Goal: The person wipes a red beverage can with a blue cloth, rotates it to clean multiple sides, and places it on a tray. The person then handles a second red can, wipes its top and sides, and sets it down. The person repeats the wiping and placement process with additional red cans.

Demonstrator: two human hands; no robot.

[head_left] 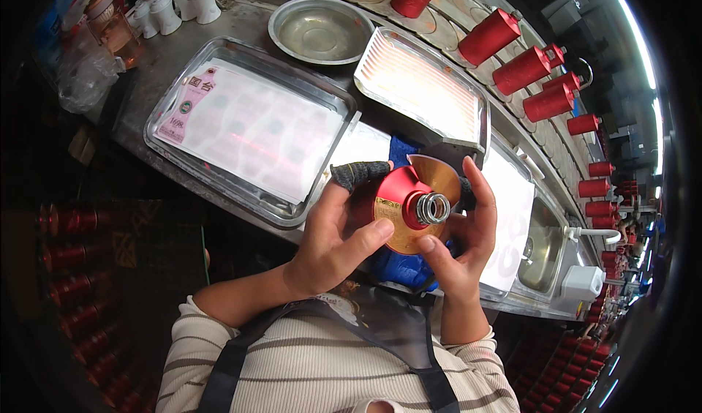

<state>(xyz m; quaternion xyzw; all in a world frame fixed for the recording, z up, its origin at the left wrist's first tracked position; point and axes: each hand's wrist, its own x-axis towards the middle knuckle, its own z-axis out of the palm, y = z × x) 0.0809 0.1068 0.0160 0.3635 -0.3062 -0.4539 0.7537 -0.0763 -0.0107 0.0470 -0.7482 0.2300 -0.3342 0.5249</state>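
A red bottle (395, 185) with a bare clear threaded neck (433, 208) points its mouth up toward me. My left hand (338, 231) grips its left side, thumb pressed on the gold label (401, 231); dark wrapping covers the index finger. On the right side my right hand (464, 246) holds the bottle with its thumb low on the label, while the index finger stretches upward. A gold sheet part (437, 177) stands away from the bottle's shoulder on the far side. The bottle's base and several fingertips are hidden behind it.
On the metal counter, a tray (155, 129) holds a pinkish printed sheet (256, 135). Behind are a round metal basin (276, 32) and a striped tray (479, 120). Red bottles (523, 70) line the conveyor. A sink (559, 226) and white jug (583, 281) stand right; white vessels (167, 16) far left.
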